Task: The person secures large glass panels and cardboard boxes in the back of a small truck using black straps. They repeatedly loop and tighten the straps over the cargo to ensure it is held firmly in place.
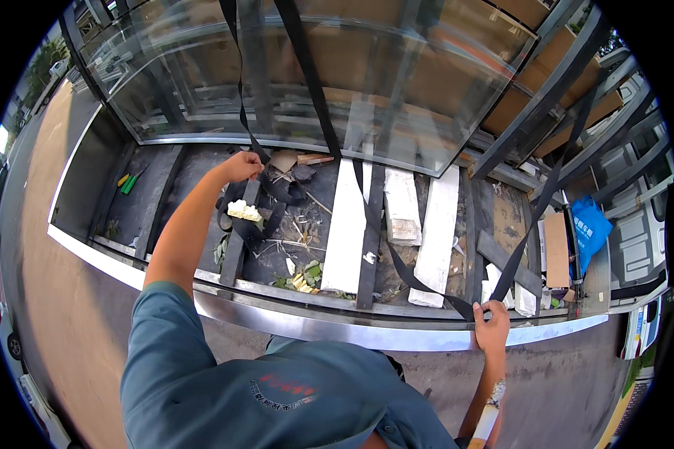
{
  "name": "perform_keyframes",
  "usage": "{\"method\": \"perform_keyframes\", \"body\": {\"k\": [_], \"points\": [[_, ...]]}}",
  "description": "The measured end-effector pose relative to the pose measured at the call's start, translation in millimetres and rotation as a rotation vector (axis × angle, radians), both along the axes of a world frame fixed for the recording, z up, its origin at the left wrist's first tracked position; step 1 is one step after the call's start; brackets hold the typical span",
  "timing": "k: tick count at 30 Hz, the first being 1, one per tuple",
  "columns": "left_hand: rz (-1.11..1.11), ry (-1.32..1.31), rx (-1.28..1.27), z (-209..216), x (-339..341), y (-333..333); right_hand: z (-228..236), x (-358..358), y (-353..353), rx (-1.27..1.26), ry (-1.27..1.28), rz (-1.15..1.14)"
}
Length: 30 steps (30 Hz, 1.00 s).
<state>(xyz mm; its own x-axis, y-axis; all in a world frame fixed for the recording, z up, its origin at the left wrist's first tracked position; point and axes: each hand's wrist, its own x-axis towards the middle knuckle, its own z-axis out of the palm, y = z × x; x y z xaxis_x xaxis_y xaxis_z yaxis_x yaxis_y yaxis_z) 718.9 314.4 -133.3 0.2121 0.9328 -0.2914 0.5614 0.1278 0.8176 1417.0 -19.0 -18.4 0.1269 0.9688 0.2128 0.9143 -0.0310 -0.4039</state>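
My left hand (243, 166) reaches forward to the foot of the glass panes, closed on a black strap (241, 93) that runs down along the glass. Below that hand, loose loops of strap (281, 194) lie on the truck bed beside a crumbled piece of yellowish foam (244, 210). My right hand (492, 325) is at the near metal edge, thumb and fingers pinching another black strap (532, 228). From that pinch, one length rises toward the rack at upper right and another sags left across the white foam strips (431, 247).
Large glass panes (202, 90) stand upright along the far side. A metal rim (299, 318) borders the near side. Green-handled tools (129, 184) lie at left, and a blue bag (588, 228) sits at right. Debris litters the bed. A burning cigarette (490, 415) overlaps my right forearm.
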Motion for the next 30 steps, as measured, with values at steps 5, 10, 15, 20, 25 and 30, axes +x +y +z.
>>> {"method": "perform_keyframes", "body": {"k": [5, 10, 15, 20, 25, 30], "points": [[0.06, 0.157, -0.054, 27.1, -34.0, -38.2, -5.5, -0.7, -2.2, -0.098, 0.039, -0.069], [0.288, 0.235, 0.131, 25.5, -83.7, -33.9, -0.9, -22.4, 21.4, -0.179, 0.249, -0.039], [0.531, 0.006, 0.157, -8.9, -132.9, 9.5, 48.7, -143.9, 95.4, -0.191, 0.276, 0.343], [0.809, -0.212, 0.019, -86.7, -160.7, 64.7, 38.2, -270.9, 156.2, -0.131, 0.152, 0.406], [1.032, -0.894, -0.202, -166.4, -123.2, 103.3, 16.4, -333.8, 125.1, -0.068, 0.057, 0.499], [1.083, -1.348, -0.062, -210.8, -88.9, 137.7, 16.8, -314.0, 71.1, -0.16, -0.053, 0.312]]}}
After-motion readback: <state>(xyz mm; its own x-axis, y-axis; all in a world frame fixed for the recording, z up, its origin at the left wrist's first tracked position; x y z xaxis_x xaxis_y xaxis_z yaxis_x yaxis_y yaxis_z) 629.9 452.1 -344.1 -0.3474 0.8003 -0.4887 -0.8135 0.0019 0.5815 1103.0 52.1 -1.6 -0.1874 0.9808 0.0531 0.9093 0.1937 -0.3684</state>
